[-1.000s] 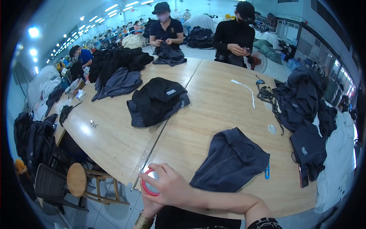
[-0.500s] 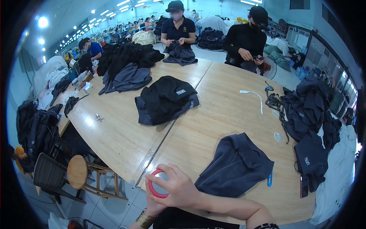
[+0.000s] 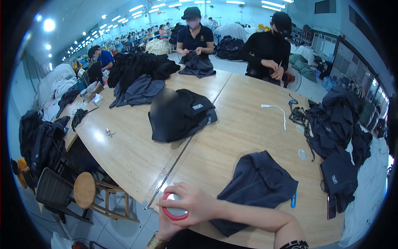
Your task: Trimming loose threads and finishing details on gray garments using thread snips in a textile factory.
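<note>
Looking over the big table [image 3: 244, 120], we see a heap of dark clothes [image 3: 336, 114] on the right and one dark garment [image 3: 261, 178] near us; we cannot tell how much is done or left; our right hand [image 3: 199, 203] curls around a round red-rimmed thing [image 3: 176, 211] by the near edge; our left hand [image 3: 168, 224] is half hidden beneath, so we cannot tell how open; since half a second ago, the round red-rimmed thing tilts differently; the dark garment now shows below our right arm [image 3: 257, 218] too.

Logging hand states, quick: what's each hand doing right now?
Left hand: beneath the right, partly hidden; grip cannot be told.
Right hand: closed around a red-rimmed round object.
</note>
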`<state>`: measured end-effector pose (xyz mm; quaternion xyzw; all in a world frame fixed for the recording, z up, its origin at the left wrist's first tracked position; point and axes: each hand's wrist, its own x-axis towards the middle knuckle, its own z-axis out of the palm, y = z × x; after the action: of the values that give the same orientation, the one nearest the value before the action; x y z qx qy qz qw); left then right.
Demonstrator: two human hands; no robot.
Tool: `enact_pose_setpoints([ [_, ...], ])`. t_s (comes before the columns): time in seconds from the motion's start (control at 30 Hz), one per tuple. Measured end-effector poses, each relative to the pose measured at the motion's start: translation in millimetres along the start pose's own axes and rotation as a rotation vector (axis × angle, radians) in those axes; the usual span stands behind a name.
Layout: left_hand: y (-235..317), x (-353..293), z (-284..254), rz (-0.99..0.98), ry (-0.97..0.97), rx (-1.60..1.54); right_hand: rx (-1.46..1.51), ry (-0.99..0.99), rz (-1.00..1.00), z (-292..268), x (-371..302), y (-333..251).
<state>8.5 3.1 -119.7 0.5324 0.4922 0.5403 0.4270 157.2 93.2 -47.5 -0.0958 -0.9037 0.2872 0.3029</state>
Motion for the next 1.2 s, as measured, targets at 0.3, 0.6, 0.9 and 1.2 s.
enact_pose_setpoints([
  [0.3, -10, -4, -2, -0.014, 0.029, 0.04, -0.165, 0.24, 0.138, 4, 2, -15],
  [0.6, -10, 2, 4, 0.064, 0.026, 0.074, -0.124, -0.154, -0.03, -7, 10, -5],
  [0.9, -6, 4, 4, 0.071, 0.029, 0.076, -0.059, 0.204, 0.09, 0, 2, -8],
  [1.2, 3, 41, -30, 0.063, -0.272, 0.099, 0.849, 0.193, 1.027, 14, -37, 67],
])
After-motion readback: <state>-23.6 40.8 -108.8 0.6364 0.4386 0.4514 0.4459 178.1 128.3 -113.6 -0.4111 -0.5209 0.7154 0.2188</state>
